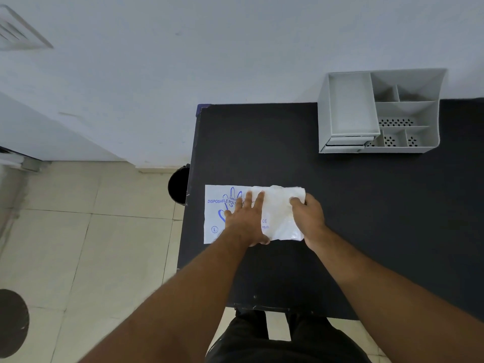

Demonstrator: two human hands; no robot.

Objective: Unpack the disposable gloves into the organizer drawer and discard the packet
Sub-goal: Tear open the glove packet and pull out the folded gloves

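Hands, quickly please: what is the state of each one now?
Left hand: open, pressed flat on the glove packet.
Right hand: closed, gripping the stack of gloves at the packet's right end.

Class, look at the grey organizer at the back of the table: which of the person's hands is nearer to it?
Right. The right hand grips the packet's right end, in front of the organizer. The left hand presses flat on the packet, further left.
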